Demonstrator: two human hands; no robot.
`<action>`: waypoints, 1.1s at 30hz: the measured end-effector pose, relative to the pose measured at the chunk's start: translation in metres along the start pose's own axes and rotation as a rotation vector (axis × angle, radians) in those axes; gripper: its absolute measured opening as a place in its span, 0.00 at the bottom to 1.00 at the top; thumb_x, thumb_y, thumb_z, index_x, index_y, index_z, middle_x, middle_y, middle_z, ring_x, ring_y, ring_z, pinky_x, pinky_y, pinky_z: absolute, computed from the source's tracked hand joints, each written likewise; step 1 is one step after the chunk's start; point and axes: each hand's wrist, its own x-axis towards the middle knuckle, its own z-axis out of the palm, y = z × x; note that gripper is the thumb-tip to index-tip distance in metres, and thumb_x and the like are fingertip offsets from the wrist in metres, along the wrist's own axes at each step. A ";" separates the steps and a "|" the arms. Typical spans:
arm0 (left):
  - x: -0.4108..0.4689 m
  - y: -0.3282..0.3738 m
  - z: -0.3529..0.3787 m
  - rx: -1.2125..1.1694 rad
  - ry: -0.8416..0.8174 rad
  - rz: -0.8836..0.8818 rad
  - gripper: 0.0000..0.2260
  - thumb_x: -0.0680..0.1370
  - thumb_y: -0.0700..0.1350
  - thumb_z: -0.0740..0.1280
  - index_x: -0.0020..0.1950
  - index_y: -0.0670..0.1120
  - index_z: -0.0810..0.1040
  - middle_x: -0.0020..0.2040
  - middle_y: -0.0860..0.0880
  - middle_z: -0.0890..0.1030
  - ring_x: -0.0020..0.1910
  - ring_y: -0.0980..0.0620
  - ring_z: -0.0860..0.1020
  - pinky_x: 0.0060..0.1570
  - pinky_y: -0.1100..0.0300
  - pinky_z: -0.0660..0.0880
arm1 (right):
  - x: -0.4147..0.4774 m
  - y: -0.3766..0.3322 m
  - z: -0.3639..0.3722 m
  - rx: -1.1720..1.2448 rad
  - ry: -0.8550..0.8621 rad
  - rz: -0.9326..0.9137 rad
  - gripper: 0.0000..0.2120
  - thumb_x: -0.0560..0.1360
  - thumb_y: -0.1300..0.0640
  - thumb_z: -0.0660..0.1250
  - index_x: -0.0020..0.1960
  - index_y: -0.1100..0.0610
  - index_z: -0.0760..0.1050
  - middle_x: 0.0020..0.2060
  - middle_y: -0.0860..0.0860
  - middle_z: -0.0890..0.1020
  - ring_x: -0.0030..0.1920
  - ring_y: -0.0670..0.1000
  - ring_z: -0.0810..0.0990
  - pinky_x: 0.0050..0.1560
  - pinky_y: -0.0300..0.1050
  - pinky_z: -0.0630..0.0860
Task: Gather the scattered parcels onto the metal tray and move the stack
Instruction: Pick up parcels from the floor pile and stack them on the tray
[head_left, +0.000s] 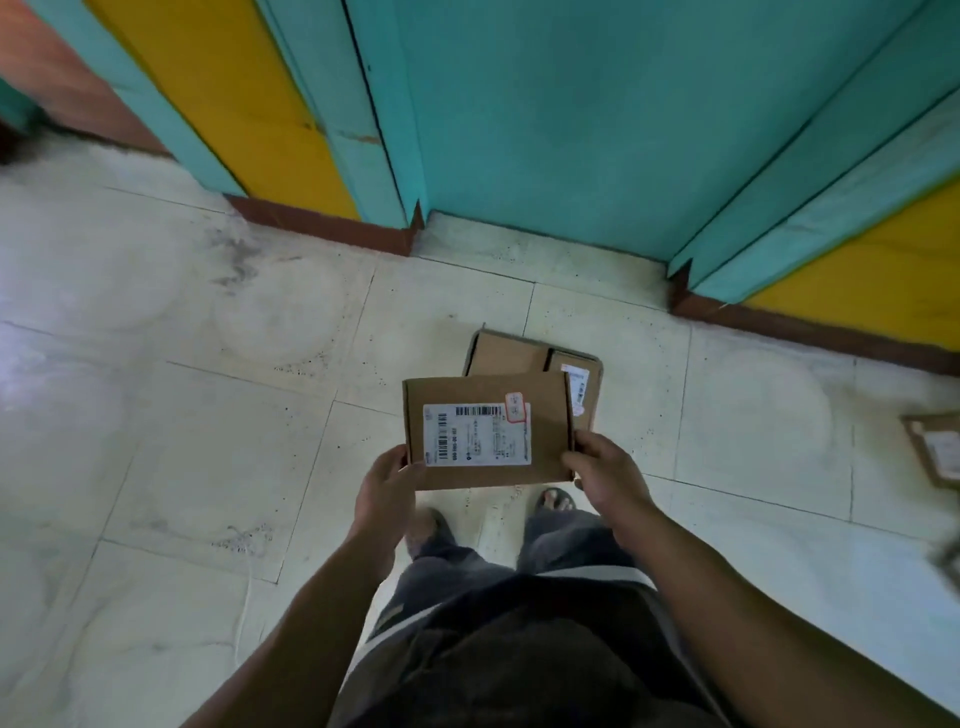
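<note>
I hold a flat brown cardboard parcel (488, 431) with a white barcode label in front of me, above the floor. My left hand (387, 480) grips its lower left corner, and my right hand (602, 470) grips its lower right edge. A second brown parcel (519, 353) lies on the floor tiles just beyond it, partly hidden by the held one. A third parcel (935, 447) lies on the floor at the right edge of the view. No metal tray is in view.
A teal door (545, 114) stands shut straight ahead, with teal and yellow wall panels (218, 93) on both sides and a brown skirting (322, 226) along the base. Pale floor tiles (208, 415) spread to the left and right. My feet (556, 501) stand below the parcel.
</note>
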 end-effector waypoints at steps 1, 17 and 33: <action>0.007 0.003 -0.001 0.023 -0.021 0.001 0.10 0.81 0.42 0.63 0.61 0.50 0.76 0.53 0.51 0.81 0.56 0.50 0.76 0.53 0.58 0.70 | 0.001 -0.002 0.002 0.014 0.013 0.021 0.13 0.75 0.56 0.64 0.58 0.46 0.77 0.50 0.47 0.82 0.50 0.51 0.80 0.58 0.56 0.77; 0.125 0.008 0.052 0.208 -0.043 -0.045 0.10 0.81 0.42 0.61 0.60 0.53 0.78 0.51 0.51 0.84 0.53 0.50 0.82 0.46 0.57 0.81 | 0.111 0.019 0.006 0.049 -0.010 0.132 0.13 0.79 0.57 0.60 0.61 0.47 0.74 0.53 0.47 0.79 0.53 0.52 0.77 0.56 0.52 0.75; 0.386 -0.033 0.113 0.416 -0.142 0.018 0.08 0.80 0.42 0.64 0.52 0.54 0.80 0.54 0.52 0.83 0.52 0.52 0.80 0.49 0.56 0.77 | 0.348 0.060 0.090 0.114 0.092 0.229 0.13 0.74 0.57 0.63 0.57 0.49 0.75 0.43 0.44 0.80 0.44 0.49 0.79 0.49 0.49 0.77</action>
